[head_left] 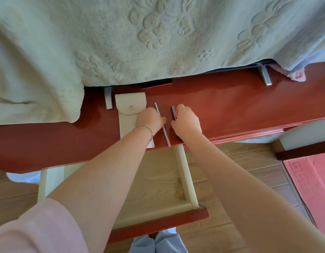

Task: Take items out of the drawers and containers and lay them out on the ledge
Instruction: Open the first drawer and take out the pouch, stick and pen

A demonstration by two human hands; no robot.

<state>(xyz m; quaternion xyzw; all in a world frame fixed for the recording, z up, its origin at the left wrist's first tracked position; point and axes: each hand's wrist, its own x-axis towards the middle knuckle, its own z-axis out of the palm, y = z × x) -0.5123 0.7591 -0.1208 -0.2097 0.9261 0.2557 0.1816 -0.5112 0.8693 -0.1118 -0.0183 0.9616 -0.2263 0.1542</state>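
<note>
While the drawer (185,179) stands open below, two thin sticks are being laid on the red desk (231,106): the pale stick (165,132) is pinched by the left hand (150,121), the dark stick (173,111) is grasped by the right hand (187,121), beside a cream pouch (128,106). Next, both should be released parallel.

A pale embossed blanket (121,33) drapes above; pink mat (311,183) on wooden floor (249,172).

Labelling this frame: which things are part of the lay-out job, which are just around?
Job: cream pouch, light stick under the left hand, dark stick held by the right hand, open drawer, red ledge.

Around: cream blanket, metal feet, pink mat.
</note>
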